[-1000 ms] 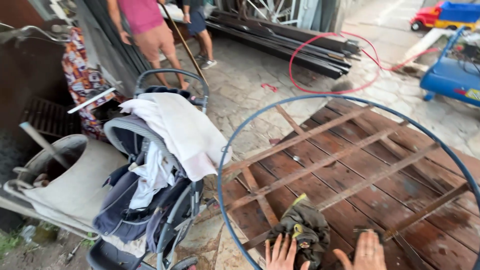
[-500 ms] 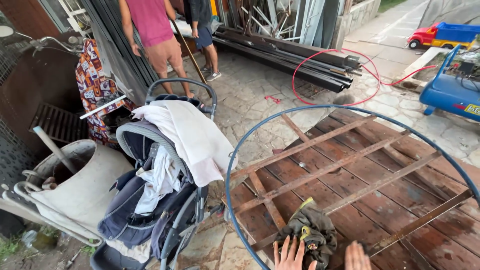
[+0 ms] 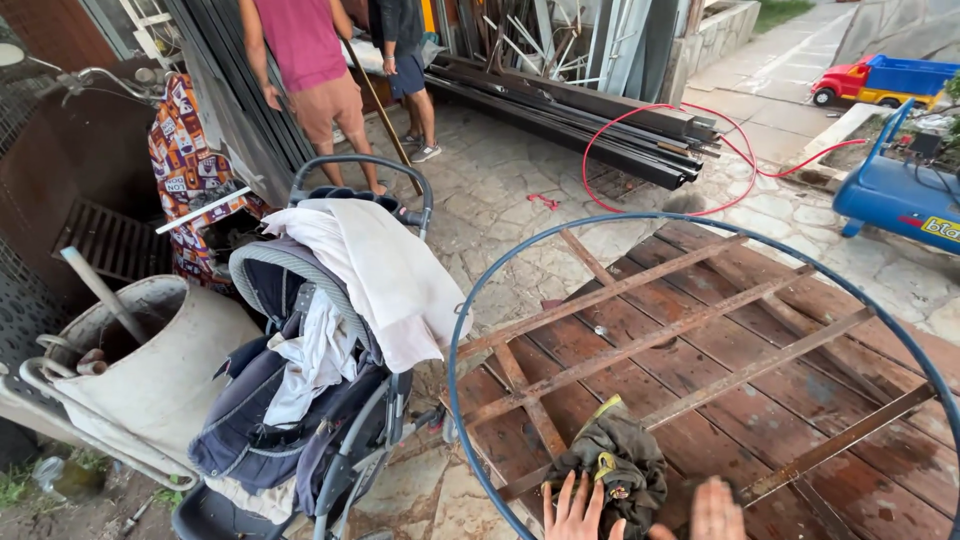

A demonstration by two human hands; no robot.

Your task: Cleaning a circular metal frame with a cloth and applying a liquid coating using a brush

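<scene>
- Left hand (image 3: 578,508): at the bottom edge of the view, fingers spread and flat, released, grasping nothing; the fingertips lie at the near left edge of the rag (image 3: 615,468), touching it or just short of it.
- Right hand (image 3: 716,510): only partly in view, open and flat, just right of the rag; it clasps nothing that shows, and whether it touches the cloth cannot be told.
- Rag: a dark, crumpled cloth with a yellow trim, lying on the near end of the panel (image 3: 760,400), between the two hands and beside a rusty crossbar.
- Panel: a rusty red metal sheet braced with bars, lying flat on the stone paving; a blue hoop (image 3: 470,300) rings it.
- Judgement: to take the rag cleanly, both palms would best close in from the sides and gather the folds, keeping fingers off the bars' rusted edges, which look rough.
- Judgement: the cloth looks limp and will sag; a grip in its bunched middle should hold better than one at a corner.
- Surroundings: a stroller (image 3: 310,380) draped with pale cloths stands left of the hoop; a pale tub (image 3: 150,370) lies further left; two people stand well apart at the top; a red hose (image 3: 640,120) loops over dark beams.
</scene>
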